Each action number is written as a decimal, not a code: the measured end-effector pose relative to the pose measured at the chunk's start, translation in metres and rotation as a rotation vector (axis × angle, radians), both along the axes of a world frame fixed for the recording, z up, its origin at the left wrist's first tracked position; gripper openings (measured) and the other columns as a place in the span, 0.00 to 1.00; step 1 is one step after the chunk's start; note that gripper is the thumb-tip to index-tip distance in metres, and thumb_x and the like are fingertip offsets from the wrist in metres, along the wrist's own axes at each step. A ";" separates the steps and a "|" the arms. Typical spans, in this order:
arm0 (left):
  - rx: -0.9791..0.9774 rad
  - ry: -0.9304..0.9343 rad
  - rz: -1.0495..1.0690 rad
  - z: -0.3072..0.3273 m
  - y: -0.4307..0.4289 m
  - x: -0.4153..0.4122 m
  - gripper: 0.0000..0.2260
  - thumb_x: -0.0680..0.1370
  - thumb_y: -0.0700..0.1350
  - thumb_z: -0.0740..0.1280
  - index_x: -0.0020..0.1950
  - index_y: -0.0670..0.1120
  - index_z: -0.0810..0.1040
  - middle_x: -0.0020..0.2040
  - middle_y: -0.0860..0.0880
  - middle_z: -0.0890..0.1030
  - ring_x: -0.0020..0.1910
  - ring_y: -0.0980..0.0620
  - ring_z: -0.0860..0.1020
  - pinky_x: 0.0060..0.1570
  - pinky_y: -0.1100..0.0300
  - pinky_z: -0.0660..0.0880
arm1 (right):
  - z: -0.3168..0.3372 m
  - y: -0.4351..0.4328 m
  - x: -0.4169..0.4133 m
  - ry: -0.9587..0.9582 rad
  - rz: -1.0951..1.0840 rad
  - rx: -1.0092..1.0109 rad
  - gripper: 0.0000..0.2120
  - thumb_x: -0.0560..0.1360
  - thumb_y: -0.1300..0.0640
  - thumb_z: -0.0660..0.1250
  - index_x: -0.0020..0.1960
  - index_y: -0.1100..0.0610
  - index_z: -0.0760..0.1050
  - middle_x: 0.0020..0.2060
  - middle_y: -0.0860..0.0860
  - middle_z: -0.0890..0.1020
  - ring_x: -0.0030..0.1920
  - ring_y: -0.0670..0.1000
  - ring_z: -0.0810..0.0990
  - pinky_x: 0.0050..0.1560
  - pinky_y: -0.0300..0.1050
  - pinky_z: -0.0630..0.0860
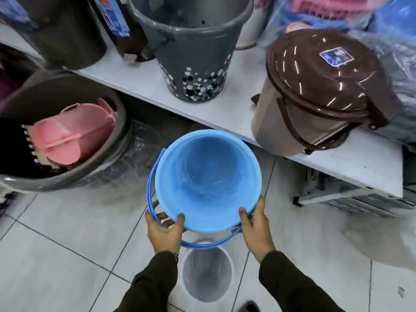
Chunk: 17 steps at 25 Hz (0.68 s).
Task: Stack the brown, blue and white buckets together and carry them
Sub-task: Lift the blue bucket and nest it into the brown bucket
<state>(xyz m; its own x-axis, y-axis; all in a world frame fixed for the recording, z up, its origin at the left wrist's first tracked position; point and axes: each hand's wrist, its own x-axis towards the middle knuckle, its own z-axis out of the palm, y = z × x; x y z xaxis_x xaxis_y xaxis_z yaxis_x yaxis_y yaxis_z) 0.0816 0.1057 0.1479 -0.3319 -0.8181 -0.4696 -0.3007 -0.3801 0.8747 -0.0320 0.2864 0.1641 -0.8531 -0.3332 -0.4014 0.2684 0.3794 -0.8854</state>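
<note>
The blue bucket (207,179) hangs in the air at the centre, mouth toward me, its blue handle drooping below the rim. My left hand (164,228) grips the near rim on the left, thumb inside. On the right side, my right hand (256,228) clamps the same rim. Directly under my hands the white bucket (207,271) stands upright on the tiled floor, partly hidden by the blue handle. The brown-lidded bucket (315,104) sits tilted on the white shelf (225,109) at the right.
A grey bucket with dotted holes (191,57) stands on the shelf behind. A large grey tub (67,136) holding pink lids sits on the floor at left. Plastic-wrapped goods crowd the upper right. A crate (360,199) lies under the shelf.
</note>
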 end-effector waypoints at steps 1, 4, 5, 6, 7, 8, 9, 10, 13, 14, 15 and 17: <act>-0.004 0.005 0.021 -0.004 -0.023 -0.002 0.29 0.70 0.32 0.73 0.62 0.58 0.70 0.47 0.46 0.78 0.42 0.43 0.84 0.37 0.42 0.83 | -0.004 -0.027 -0.006 -0.006 0.014 0.006 0.18 0.80 0.56 0.61 0.64 0.40 0.60 0.48 0.43 0.80 0.47 0.52 0.84 0.46 0.55 0.84; 0.011 -0.043 0.040 -0.030 -0.087 -0.017 0.26 0.70 0.33 0.74 0.59 0.57 0.70 0.48 0.47 0.79 0.36 0.54 0.85 0.32 0.52 0.83 | -0.029 -0.093 -0.023 -0.043 0.028 0.023 0.20 0.80 0.58 0.61 0.63 0.38 0.60 0.49 0.48 0.80 0.45 0.52 0.85 0.41 0.52 0.85; 0.035 -0.075 0.046 -0.042 -0.108 -0.023 0.26 0.69 0.34 0.75 0.58 0.56 0.70 0.48 0.47 0.79 0.37 0.54 0.85 0.31 0.54 0.83 | -0.042 -0.112 -0.027 -0.062 0.023 0.038 0.21 0.80 0.58 0.61 0.64 0.38 0.60 0.48 0.49 0.79 0.43 0.51 0.85 0.39 0.50 0.85; 0.068 -0.113 0.039 -0.056 -0.128 -0.027 0.25 0.69 0.35 0.75 0.58 0.55 0.70 0.48 0.47 0.79 0.40 0.50 0.84 0.31 0.54 0.82 | -0.056 -0.129 -0.030 -0.097 0.001 0.052 0.22 0.80 0.59 0.62 0.66 0.39 0.60 0.49 0.50 0.79 0.43 0.52 0.85 0.38 0.49 0.85; 0.109 -0.144 0.016 -0.071 -0.145 -0.033 0.24 0.69 0.34 0.75 0.57 0.54 0.70 0.48 0.46 0.79 0.43 0.48 0.83 0.31 0.55 0.82 | -0.071 -0.143 -0.032 -0.135 -0.037 0.062 0.23 0.79 0.60 0.63 0.67 0.41 0.61 0.50 0.51 0.79 0.43 0.53 0.85 0.39 0.51 0.85; 0.152 -0.168 -0.019 -0.087 -0.159 -0.040 0.24 0.69 0.34 0.75 0.56 0.53 0.70 0.49 0.45 0.80 0.44 0.46 0.83 0.31 0.55 0.82 | -0.087 -0.156 -0.035 -0.163 -0.083 0.074 0.23 0.79 0.61 0.64 0.68 0.44 0.62 0.51 0.53 0.79 0.45 0.55 0.85 0.40 0.54 0.85; 0.186 -0.196 -0.060 -0.101 -0.170 -0.047 0.23 0.70 0.33 0.74 0.56 0.51 0.69 0.51 0.43 0.80 0.43 0.45 0.82 0.33 0.53 0.83 | -0.102 -0.166 -0.037 -0.178 -0.135 0.094 0.24 0.78 0.62 0.65 0.70 0.47 0.63 0.54 0.55 0.79 0.48 0.58 0.84 0.42 0.58 0.84; 0.203 -0.229 -0.102 -0.115 -0.179 -0.054 0.23 0.69 0.32 0.74 0.55 0.50 0.68 0.52 0.41 0.80 0.43 0.42 0.82 0.37 0.49 0.83 | -0.117 -0.175 -0.039 -0.177 -0.189 0.128 0.26 0.77 0.64 0.67 0.71 0.50 0.64 0.56 0.56 0.79 0.52 0.59 0.83 0.47 0.61 0.83; 0.101 -0.396 -0.280 -0.147 -0.194 -0.071 0.26 0.67 0.36 0.75 0.58 0.46 0.66 0.53 0.38 0.81 0.49 0.37 0.82 0.51 0.40 0.80 | -0.148 -0.188 -0.039 -0.129 -0.262 0.269 0.26 0.74 0.66 0.70 0.69 0.56 0.68 0.59 0.58 0.80 0.56 0.59 0.80 0.57 0.60 0.80; 0.059 -0.461 -0.349 -0.155 -0.197 -0.072 0.29 0.66 0.39 0.76 0.61 0.45 0.65 0.54 0.38 0.82 0.51 0.37 0.82 0.52 0.41 0.80 | -0.157 -0.189 -0.034 -0.121 -0.255 0.306 0.25 0.73 0.66 0.70 0.68 0.58 0.70 0.59 0.58 0.80 0.57 0.60 0.80 0.58 0.59 0.79; 0.040 -0.506 -0.407 -0.162 -0.199 -0.071 0.32 0.65 0.40 0.76 0.64 0.45 0.63 0.55 0.38 0.82 0.52 0.37 0.82 0.52 0.42 0.80 | -0.164 -0.188 -0.028 -0.123 -0.231 0.333 0.24 0.73 0.67 0.70 0.67 0.58 0.70 0.59 0.58 0.80 0.58 0.61 0.80 0.60 0.59 0.78; 0.043 -0.560 -0.511 -0.169 -0.200 -0.062 0.36 0.65 0.43 0.77 0.67 0.44 0.61 0.56 0.40 0.82 0.52 0.38 0.81 0.52 0.46 0.80 | -0.171 -0.182 -0.016 -0.159 -0.168 0.372 0.22 0.74 0.66 0.68 0.67 0.57 0.71 0.61 0.57 0.79 0.59 0.60 0.80 0.62 0.59 0.77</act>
<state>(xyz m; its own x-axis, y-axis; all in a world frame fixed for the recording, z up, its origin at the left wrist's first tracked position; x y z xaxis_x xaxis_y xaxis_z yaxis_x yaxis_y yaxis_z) 0.0200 -0.0942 -0.0210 -0.3674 -0.6034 -0.7077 -0.8434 -0.1045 0.5270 -0.0477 0.1040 -0.0072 -0.8011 -0.0025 -0.5985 0.4756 0.6044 -0.6392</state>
